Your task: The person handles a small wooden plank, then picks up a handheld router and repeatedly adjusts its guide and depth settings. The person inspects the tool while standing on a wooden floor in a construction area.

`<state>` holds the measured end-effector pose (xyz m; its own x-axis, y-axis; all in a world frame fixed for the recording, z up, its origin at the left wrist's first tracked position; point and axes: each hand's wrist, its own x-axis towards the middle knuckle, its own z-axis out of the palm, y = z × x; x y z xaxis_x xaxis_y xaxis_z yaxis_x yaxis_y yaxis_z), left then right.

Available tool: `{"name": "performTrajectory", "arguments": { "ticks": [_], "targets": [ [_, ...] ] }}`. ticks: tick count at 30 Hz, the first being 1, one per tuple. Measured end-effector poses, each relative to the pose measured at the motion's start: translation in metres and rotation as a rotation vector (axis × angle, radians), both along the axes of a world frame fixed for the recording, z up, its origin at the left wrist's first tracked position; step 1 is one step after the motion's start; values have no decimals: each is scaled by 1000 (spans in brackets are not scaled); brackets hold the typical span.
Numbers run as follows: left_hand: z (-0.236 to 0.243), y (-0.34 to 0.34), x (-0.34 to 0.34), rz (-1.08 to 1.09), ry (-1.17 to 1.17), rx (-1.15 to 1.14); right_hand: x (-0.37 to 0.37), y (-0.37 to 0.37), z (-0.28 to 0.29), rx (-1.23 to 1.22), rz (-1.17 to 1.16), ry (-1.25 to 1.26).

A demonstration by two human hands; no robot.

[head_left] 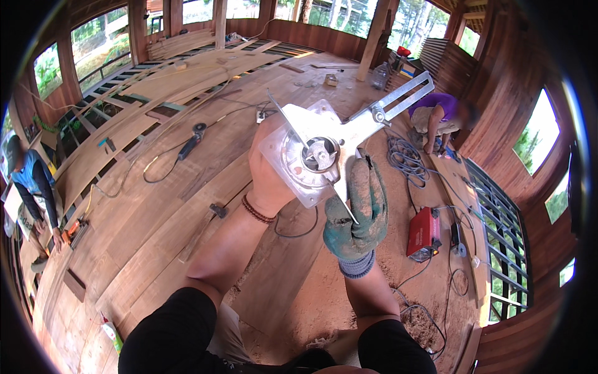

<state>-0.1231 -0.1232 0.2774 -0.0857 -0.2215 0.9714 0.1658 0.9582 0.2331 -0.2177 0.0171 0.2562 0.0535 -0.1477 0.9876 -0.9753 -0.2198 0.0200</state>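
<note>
Spread all round below grip: wooden plank floor [146,227], dusty nearest. Up & right beyond grip: co-worker in purple top [441,107], crouched, prob. to work at floor level. Far left of grip: co-worker in blue vest [34,177], bent low, hand near orange power tool [76,228], prob. for reach. Right of grip: red box-shaped machine [423,232], prob. a welder, set amid leads, likely to stay within cable reach. Just above that: grey cable coil [406,163], looped prob. to gather slack. Left of grip, well apart: corded angle grinder [189,146], laid flat, prob. for stability.

In grip itself, dead centre: metal bracket [319,156] w/ slotted arm [405,98] & square plate [310,194], raised off floor, hub toward viewer, prob. for good sight of it. Closed round its left edge: bare left hand [266,171], fingers partly hidden, prob. bearing weight. Half-curled against lower right edge: green-gloved right hand [361,209]; how tight, can't tell. Glove prob. vs. sharp edges. Smallest, below grip: beaded bracelet [258,210], left wrist.
</note>
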Motion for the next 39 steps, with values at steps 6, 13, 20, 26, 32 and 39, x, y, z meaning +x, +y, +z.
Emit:
{"name": "performTrajectory", "arguments": {
  "ticks": [6,13,20,26,32,39],
  "targets": [
    [-6,-6,-3,112,-15,-55,0,-2,-3,4,46,-40],
    [-10,-8,-7,184,-11,-78,-2,-3,-4,6,38,-48],
    [-8,-9,-6,151,-24,-46,-5,-1,-2,16,-7,36],
    [-9,-9,-5,132,-37,-3,-6,-1,-5,13,4,66],
    [-7,-7,-2,127,-45,-14,-11,-1,-7,41,38,125],
    [-3,-6,-3,94,78,-72,-8,0,-2,58,2,208]
  ]
}}
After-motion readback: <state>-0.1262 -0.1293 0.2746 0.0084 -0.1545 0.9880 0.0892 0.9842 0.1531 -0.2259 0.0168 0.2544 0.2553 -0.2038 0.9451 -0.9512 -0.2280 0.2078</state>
